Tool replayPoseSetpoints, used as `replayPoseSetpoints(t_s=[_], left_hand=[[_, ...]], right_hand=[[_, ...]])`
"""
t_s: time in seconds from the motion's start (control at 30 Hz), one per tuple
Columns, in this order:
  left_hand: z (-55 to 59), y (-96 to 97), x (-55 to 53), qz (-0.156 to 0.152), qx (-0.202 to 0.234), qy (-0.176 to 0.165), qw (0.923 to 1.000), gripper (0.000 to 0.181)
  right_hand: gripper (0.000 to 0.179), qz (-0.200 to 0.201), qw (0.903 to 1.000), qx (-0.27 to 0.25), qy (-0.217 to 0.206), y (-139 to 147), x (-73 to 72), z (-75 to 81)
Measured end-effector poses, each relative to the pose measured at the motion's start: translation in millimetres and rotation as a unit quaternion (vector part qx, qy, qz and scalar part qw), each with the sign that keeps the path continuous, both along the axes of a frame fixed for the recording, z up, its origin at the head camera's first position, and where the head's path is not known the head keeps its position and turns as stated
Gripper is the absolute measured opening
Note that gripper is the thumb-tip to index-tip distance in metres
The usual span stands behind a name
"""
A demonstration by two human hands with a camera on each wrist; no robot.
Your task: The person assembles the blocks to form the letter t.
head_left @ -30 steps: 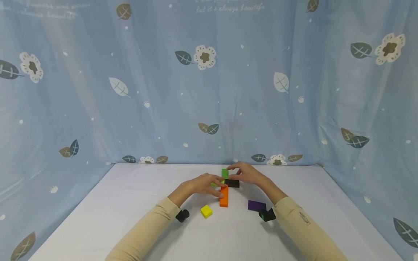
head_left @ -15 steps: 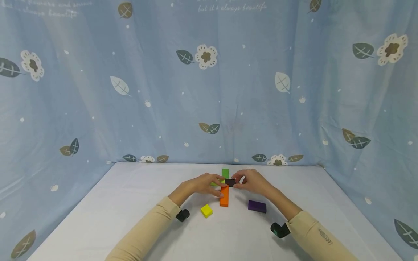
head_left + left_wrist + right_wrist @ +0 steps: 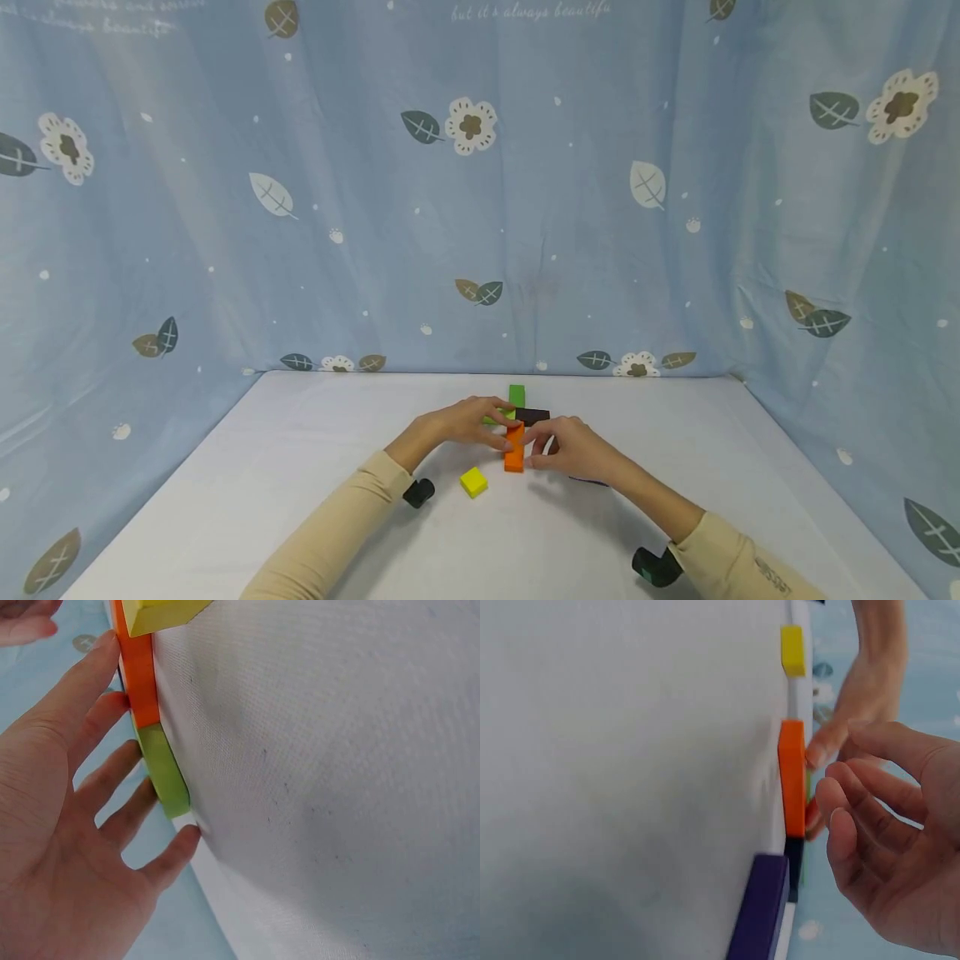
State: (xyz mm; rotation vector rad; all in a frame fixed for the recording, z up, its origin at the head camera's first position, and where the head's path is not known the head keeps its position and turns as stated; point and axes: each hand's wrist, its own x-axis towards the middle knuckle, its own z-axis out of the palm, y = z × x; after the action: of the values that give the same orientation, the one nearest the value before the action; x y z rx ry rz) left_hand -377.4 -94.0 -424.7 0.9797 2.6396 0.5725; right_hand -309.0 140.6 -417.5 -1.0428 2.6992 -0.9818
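My left hand (image 3: 465,421) reaches over a cross-like group of blocks. Its thumb and fingertips touch the orange block (image 3: 514,458), with the other fingers by the light green block (image 3: 166,776). Beyond these, a green block (image 3: 517,396) points toward the curtain, and a black block (image 3: 534,416) extends right from the middle. My right hand (image 3: 573,448) is just right of the orange block, fingers loosely bent with nothing between them; whether they touch it I cannot tell. Behind that hand the purple block (image 3: 759,915) is mostly hidden in the head view.
A yellow block (image 3: 473,482) lies on the white tabletop (image 3: 315,442), nearer than the orange one. A black wrist camera (image 3: 418,492) hangs at the left sleeve, another camera (image 3: 657,567) at the right. A blue patterned curtain (image 3: 360,217) hangs behind the table.
My right hand first came to the black block's right end, then left it and moved nearer, beside the orange block, covering most of the purple block. My left hand has stayed in place.
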Motion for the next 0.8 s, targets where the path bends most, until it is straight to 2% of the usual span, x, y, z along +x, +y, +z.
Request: replayPoseSetpoints(t_s=[0.2, 0.37, 0.47, 0.6, 0.8], left_hand=[[-1.1, -1.0, 0.2, -0.005, -0.004, 0.01, 0.9999, 0.049], [-2.1, -2.0, 0.4, -0.01, 0.001, 0.015, 0.9998, 0.049], [-2.3, -2.5, 0.9, -0.012, 0.005, 0.016, 0.9998, 0.05], [-1.6, -2.8, 2.0, -0.012, 0.008, 0.014, 0.9998, 0.05], [-0.7, -2.7, 2.2, -0.021, 0.01, 0.016, 0.9996, 0.047]], right_hand=[[0.029, 0.037, 0.9966, -0.035, -0.065, -7.8, 8.8, -5.0], [0.032, 0.015, 0.9891, -0.045, -0.139, -18.1, 17.1, -7.0], [0.033, 0.004, 0.9845, -0.049, -0.168, -25.0, 21.2, -8.8], [0.033, -0.003, 0.98, -0.053, -0.192, -31.9, 25.0, -11.9], [0.036, -0.015, 0.9769, -0.061, -0.205, -38.9, 26.2, -16.1]])
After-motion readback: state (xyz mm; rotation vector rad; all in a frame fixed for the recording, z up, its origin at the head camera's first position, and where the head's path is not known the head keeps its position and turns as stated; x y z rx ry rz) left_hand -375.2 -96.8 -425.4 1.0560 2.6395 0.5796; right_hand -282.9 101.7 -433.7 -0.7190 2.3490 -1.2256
